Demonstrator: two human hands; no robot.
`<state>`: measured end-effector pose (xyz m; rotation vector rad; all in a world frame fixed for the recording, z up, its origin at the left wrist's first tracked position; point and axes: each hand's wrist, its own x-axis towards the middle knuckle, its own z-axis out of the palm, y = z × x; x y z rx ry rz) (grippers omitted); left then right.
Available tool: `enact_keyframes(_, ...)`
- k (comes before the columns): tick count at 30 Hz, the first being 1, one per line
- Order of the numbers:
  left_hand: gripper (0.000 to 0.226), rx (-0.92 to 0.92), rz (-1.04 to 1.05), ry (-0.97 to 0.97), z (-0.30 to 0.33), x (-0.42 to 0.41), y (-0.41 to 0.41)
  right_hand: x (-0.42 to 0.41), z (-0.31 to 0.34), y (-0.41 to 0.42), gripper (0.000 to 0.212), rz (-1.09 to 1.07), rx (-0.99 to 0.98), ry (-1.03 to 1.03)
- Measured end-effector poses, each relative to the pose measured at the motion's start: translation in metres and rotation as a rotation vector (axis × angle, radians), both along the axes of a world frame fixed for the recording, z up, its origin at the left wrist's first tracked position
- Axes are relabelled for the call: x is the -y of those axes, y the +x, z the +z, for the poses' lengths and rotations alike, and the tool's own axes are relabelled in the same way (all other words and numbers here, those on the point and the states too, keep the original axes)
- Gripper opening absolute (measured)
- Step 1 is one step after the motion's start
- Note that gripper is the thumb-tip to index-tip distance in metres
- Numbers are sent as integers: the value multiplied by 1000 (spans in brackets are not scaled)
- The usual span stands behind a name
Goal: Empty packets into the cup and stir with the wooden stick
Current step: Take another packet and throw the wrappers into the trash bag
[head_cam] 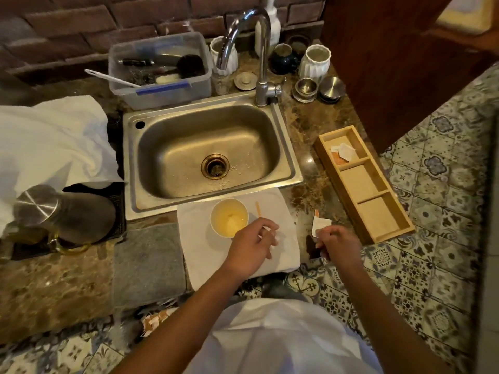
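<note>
Open basin of the sink (283,147) straight ahead on the far side, clear down to the drain. Far rim crowded: tall faucet (259,49) arching over the middle, plastic tub (162,95) to its left, white vases (316,60) and steel bowls (305,89) to its right. Bare strip of counter (302,130) between sink and wooden tray (348,195) on the right. Kettle (64,211) and heaped white cloth (54,141) blocking the left. Near centre taken by cup (229,221) on its napkin (197,255), left hand (252,245) beside it.
</note>
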<state>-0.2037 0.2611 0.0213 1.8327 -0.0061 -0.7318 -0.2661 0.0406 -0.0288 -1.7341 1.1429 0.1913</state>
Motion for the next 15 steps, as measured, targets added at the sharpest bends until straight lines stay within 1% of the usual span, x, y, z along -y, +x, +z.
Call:
enact_keyframes(2,19,33,-82,44,-13,25,10,16,-2,3,15,65,-33,-86)
enact_keyframes(5,23,90,-181,125,-35,55,25,29,-8,6,33,180,-62,-147)
enact_keyframes(8,31,182,-274,236,-47,87,41,41,-14,9,46,301,-117,-269)
enact_keyframes(12,39,336,-386,379,-60,122,54,43,-15,10,42,468,-151,-435)
enact_keyframes(15,39,391,-466,453,-71,141,59,45,-20,10,41,581,-165,-456)
